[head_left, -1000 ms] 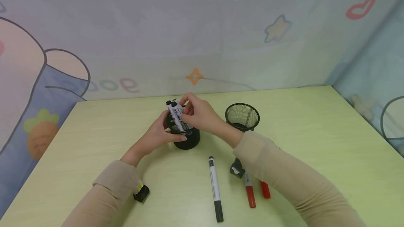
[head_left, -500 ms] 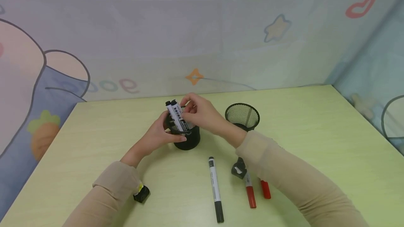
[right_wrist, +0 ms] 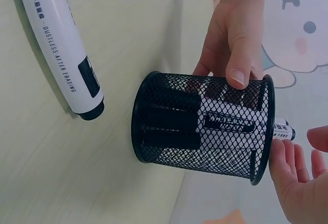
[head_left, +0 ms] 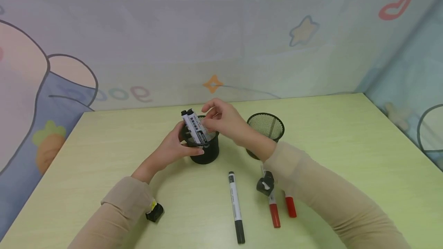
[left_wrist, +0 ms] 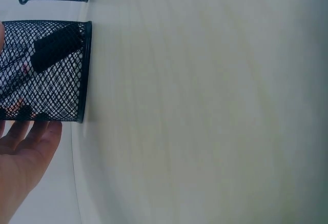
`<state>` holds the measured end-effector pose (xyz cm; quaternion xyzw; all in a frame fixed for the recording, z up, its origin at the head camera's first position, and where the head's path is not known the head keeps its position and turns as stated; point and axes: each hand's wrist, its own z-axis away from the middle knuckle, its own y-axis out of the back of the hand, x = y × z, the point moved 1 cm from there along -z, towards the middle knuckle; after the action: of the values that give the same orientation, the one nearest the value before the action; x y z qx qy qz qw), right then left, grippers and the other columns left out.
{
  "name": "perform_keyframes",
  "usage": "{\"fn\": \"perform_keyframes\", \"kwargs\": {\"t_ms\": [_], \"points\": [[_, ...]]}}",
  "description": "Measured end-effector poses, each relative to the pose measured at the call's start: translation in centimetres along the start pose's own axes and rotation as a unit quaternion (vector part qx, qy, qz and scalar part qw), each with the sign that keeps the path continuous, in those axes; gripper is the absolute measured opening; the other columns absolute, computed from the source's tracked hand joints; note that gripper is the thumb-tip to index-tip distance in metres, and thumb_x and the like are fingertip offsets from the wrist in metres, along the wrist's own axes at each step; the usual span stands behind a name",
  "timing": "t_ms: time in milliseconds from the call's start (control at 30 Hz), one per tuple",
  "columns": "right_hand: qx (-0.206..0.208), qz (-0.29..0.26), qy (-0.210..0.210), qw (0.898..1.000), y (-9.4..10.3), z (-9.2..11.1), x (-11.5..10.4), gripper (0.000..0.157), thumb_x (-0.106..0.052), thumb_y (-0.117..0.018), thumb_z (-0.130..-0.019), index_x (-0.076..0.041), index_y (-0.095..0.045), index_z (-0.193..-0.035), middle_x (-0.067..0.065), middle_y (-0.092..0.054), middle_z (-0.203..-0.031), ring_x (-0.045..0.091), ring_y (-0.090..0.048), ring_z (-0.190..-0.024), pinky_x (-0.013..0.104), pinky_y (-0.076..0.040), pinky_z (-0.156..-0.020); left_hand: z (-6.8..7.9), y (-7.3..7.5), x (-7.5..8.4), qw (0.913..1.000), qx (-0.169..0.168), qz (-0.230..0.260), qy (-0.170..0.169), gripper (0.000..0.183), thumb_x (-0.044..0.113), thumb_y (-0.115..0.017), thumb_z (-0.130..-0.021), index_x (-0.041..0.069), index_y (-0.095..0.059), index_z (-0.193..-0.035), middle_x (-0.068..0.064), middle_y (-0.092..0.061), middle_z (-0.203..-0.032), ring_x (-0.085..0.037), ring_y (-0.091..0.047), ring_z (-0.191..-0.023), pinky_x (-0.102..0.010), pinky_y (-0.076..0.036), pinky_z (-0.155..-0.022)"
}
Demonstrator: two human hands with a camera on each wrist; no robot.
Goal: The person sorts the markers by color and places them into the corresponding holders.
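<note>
My left hand (head_left: 173,145) grips a black mesh pen holder (head_left: 205,155) around its side, thumb at the front near the rim. White markers (head_left: 196,128) with black ends stand in it, leaning left and sticking out above the rim. Through the mesh in the right wrist view, several black caps (right_wrist: 171,119) show at the holder's base. Over the holder's right rim is my right hand (head_left: 225,122), its fingers loosely bent. In the right wrist view, the right hand's thumb (right_wrist: 319,138) is apart from the fingers (right_wrist: 287,162), with nothing between them.
A second mesh pen holder (head_left: 265,126) stands to the right, partly behind my right wrist. On the table lie a white-and-black marker (head_left: 235,206) and two red-ended markers, one (head_left: 274,214) left of the other (head_left: 290,206). A fabric backdrop (head_left: 242,49) hangs behind.
My right hand has drawn back a little to the right, off the markers, and its fingers have loosened. The left hand and the pen holder have stayed in place.
</note>
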<state>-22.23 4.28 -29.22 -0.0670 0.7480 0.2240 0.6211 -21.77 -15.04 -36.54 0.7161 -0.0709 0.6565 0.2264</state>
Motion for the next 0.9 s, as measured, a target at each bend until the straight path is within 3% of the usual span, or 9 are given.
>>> {"fn": "perform_keyframes", "kwargs": {"t_ms": [233, 567, 900], "points": [[0.005, -0.020, -0.010, 1.000, 0.4, 0.5, -0.4, 0.024, 0.004, -0.058, -0.085, 0.000, -0.051, -0.107, 0.014, -0.057, -0.089, 0.042, -0.057, -0.089, 0.043, -0.053, -0.077, -0.1, 0.0, 0.1, 1.0000, 0.004, -0.007, 0.000, 0.093, 0.015, -0.082, -0.072, 0.016, -0.022, -0.144, -0.007, -0.048, -0.128, -0.024, -0.051, -0.115, -0.035, -0.046, -0.088], [0.007, -0.033, -0.028, 0.999, 1.3, 1.0, -0.1, 0.024, 0.002, -0.057, -0.085, -0.001, -0.051, -0.108, 0.012, -0.057, -0.088, 0.043, -0.056, -0.089, 0.034, -0.053, -0.075, -0.2, 0.0, 0.3, 0.9999, 0.006, -0.011, -0.002, 0.094, 0.013, -0.082, -0.071, 0.014, -0.023, -0.143, -0.009, -0.047, -0.129, -0.025, -0.050, -0.116, -0.036, -0.046, -0.089], [-0.001, -0.030, -0.055, 0.998, 1.9, 2.0, 0.0, 0.027, 0.001, -0.059, -0.085, 0.003, -0.050, -0.111, 0.011, -0.057, -0.087, 0.028, -0.059, -0.081, 0.035, -0.053, -0.075, -0.2, -0.1, 0.2, 1.0000, 0.007, -0.005, -0.003, 0.093, 0.011, -0.082, -0.071, 0.013, -0.024, -0.143, -0.010, -0.047, -0.129, -0.025, -0.051, -0.115, -0.038, -0.045, -0.091]]}}
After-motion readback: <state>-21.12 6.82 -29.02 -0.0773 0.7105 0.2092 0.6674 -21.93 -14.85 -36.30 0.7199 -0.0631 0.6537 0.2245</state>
